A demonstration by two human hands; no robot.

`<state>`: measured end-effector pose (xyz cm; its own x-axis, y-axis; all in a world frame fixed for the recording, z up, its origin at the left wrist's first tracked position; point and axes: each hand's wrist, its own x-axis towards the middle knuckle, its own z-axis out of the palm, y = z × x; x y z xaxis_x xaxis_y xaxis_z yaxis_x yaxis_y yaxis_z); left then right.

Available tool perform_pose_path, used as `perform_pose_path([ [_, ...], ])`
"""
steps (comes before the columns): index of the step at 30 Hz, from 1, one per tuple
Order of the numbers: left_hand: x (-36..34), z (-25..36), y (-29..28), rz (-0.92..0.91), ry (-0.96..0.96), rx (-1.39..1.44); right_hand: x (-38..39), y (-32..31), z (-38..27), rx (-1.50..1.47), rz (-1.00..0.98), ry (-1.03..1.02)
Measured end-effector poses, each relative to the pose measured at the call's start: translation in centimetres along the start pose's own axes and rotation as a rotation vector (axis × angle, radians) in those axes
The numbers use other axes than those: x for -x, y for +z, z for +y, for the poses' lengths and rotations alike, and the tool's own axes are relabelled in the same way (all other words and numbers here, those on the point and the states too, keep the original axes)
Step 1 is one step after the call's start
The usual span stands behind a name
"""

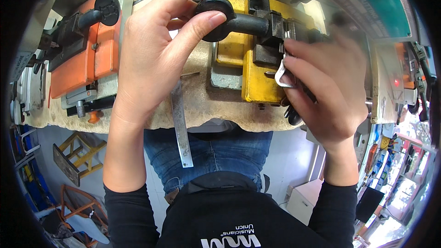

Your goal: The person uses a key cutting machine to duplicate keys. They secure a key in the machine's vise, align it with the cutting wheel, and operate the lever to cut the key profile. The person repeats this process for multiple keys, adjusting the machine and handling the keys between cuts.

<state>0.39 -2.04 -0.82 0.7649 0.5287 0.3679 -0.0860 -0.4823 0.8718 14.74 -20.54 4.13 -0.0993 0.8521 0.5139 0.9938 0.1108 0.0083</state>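
My left hand closes its thumb and fingers around the round black knob of a clamp on the yellow key cutting machine. A thick black shaft runs from that knob to the dark metal vise jaws. At the jaws' right side, my right hand pinches a silver key; its curved bow shows between the fingers. The key's blade reaches up beside the jaws, and I cannot tell whether it is clamped. Part of the right hand is blurred.
A flat metal strip juts past the bench's ragged front edge, beside my left wrist. An orange machine with a black knob stands on the left. A green plate is at the upper right. A yellow stool stands below.
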Motion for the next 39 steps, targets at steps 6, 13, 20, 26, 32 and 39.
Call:
perform_pose_path([
  [6,-0.1,-0.2,0.1,0.001,0.03,0.017,0.9,0.1,-0.5,-0.03,0.026,0.033],
  [13,-0.2,0.2,-0.1,-0.011,0.038,-0.03,0.6,-0.1,-0.6,-0.062,0.007,0.13],
  [20,-0.6,-0.9,-0.9,-0.048,0.443,-0.327,0.5,-0.2,-0.7,-0.089,-0.012,0.163],
  [26,-0.4,-1.2,-0.8,0.108,0.054,0.121,0.4,-0.4,-0.2,-0.216,-0.044,0.236],
  [32,-0.8,-0.7,-0.9,-0.007,-0.084,0.159,0.0,-0.6,0.5,-0.257,-0.063,0.212],
  [39,-0.8,-0.5,-1.7,-0.119,-0.219,0.202,-0.2,-0.7,0.7,-0.304,-0.074,0.231],
])
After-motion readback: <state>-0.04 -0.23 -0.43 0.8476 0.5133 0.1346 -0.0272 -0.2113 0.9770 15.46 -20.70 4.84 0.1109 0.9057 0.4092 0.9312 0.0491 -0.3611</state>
